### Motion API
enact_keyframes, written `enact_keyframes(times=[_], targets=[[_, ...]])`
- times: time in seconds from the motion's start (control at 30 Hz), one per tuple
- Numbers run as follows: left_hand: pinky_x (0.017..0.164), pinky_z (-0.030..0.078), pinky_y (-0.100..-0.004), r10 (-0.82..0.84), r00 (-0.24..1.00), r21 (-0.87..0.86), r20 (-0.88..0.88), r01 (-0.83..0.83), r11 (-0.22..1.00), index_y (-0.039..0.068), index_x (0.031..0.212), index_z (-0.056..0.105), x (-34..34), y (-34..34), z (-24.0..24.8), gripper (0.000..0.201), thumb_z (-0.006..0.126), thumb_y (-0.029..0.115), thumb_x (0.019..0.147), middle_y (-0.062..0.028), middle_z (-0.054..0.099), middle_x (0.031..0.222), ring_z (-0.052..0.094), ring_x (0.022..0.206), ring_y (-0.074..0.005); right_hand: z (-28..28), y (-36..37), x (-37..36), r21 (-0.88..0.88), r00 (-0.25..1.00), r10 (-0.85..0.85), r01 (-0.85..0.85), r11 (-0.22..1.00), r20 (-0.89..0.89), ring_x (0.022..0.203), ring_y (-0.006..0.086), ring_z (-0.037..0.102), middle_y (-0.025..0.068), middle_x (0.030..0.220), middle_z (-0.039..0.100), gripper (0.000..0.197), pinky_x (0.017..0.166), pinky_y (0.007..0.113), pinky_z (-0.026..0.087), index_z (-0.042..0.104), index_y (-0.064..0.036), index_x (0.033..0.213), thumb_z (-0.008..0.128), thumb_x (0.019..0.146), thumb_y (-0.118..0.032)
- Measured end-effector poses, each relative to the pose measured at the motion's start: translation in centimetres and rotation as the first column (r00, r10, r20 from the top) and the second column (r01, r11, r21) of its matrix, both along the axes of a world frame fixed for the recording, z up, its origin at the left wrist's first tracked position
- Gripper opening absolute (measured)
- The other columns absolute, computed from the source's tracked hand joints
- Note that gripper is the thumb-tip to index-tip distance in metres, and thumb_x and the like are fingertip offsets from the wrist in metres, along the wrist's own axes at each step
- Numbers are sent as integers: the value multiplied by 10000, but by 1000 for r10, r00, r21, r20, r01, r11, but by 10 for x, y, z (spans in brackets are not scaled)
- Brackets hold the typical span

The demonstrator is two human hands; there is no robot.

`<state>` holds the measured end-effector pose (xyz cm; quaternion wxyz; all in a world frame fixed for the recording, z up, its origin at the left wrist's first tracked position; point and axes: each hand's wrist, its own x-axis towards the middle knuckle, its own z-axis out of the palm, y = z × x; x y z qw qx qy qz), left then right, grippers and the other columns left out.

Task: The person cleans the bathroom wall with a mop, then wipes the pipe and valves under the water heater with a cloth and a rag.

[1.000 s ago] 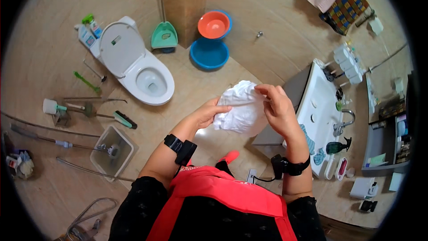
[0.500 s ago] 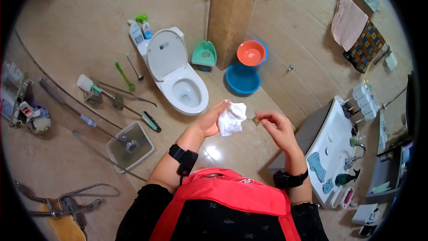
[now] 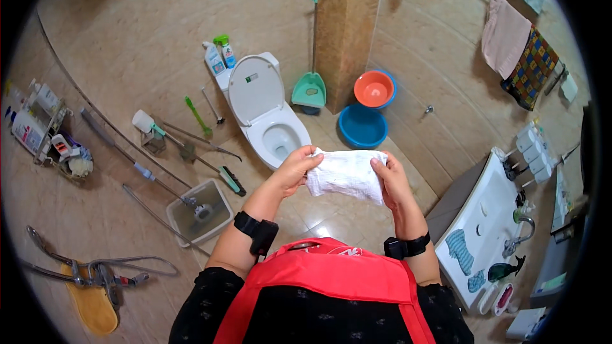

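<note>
White cloth (image 3: 346,177): up in front of the body, spread between both hands over the tiled floor (image 3: 322,220); roughly flat, lower edge sagging a little, waffle-like texture.
Left hand (image 3: 294,172): fingers pinching the cloth's left edge, thumb on top.
Right hand (image 3: 396,181): fingers grasping the right edge, thumb on top, the rest mostly hidden behind the fabric.
Toilet (image 3: 280,139): beyond the left hand, lid up; two cleaner bottles (image 3: 218,56) on the tank.
Basins: blue basin (image 3: 363,126) on the floor beyond the cloth, orange basin (image 3: 375,88) just behind it.
Dustpan (image 3: 309,93): green, between toilet and basins.
Sink (image 3: 496,192): well to the right; blue patterned cloths (image 3: 459,248) at its near end, dark pump bottle (image 3: 500,272) beside the faucet (image 3: 524,232).
Grey bin (image 3: 224,218): on the floor, left of the left forearm.
Apron (image 3: 344,275): red, over black sleeves.
</note>
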<state>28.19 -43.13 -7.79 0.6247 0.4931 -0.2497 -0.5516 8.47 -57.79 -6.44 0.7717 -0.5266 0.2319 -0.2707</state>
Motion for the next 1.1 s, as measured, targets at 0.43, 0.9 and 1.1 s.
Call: enact_keyframes(times=[0.43, 0.9, 1.1], targets=[[956, 450, -413, 66, 895, -240, -442, -189, 952, 45, 1327, 350, -40, -10, 2, 434, 394, 300, 978, -128, 487, 1300, 478, 1213, -249, 9, -9, -4, -429, 984, 30, -103, 898, -174, 923, 118, 566, 31, 979, 616, 287, 753, 264, 468, 542, -47, 1149, 589, 883, -146], [958, 447, -427, 111, 861, -229, -496, -253, 940, 52, 1274, 399, -56, -15, -14, 411, 507, 266, 940, -109, 521, 1215, 528, 1126, -248, -2, 2, 17, -226, 999, 34, -29, 974, 16, 722, 85, 500, 2, 838, 537, 171, 631, 251, 430, 527, -51, 1000, 582, 845, -97], [944, 449, -410, 101, 845, -98, -525, -178, 979, 95, 1291, 418, -59, -16, -29, 439, 550, 283, 917, -76, 510, 1251, 519, 1130, -214, -5, -3, 26, -93, 987, 116, -106, 990, 110, 799, 95, 540, 18, 894, 567, 168, 697, 246, 460, 514, -56, 1020, 570, 866, -92]])
